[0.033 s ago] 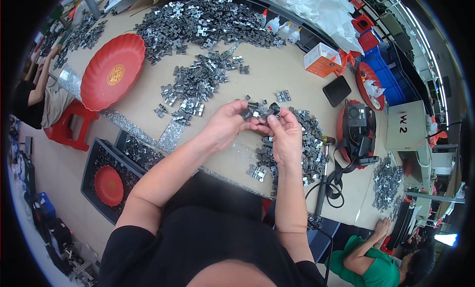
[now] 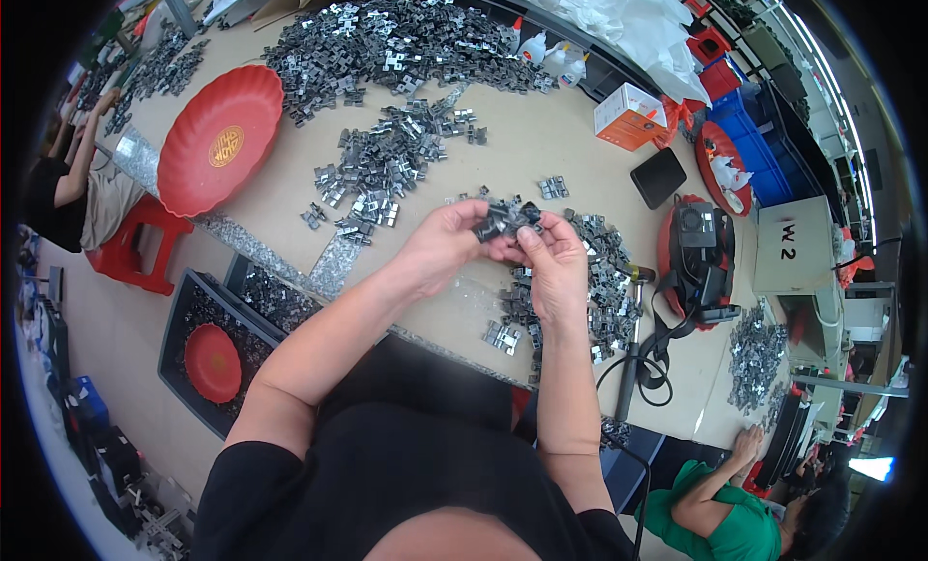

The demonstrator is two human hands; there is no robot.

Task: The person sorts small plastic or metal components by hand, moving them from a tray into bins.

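Dark metal parts [image 2: 510, 219] are up between the two hands, above the table [image 2: 522, 165] and just left of the right-hand pile of clips [image 2: 607, 281]. The left hand [image 2: 440, 247] pinches their left side between thumb and fingers; the right hand [image 2: 558, 271] pinches the right side, thumb on top. Against the earlier frame, the right hand sits slightly further left and the parts look bunched closer together, at a changed angle. The piles and the other things on the table lie as they did.

Motion blur smears the parts, and fingers cover their edges, so I cannot tell how many there are or whether they are joined. The right hand and forearm hide some of the right-hand pile. Beyond the hands are a looser pile [image 2: 382, 165] and a big heap [image 2: 396, 49]; a red dish [image 2: 198, 141] stands to the left. At the far left, a seated co-worker [image 2: 63, 199] is partly lost in the dark rim.
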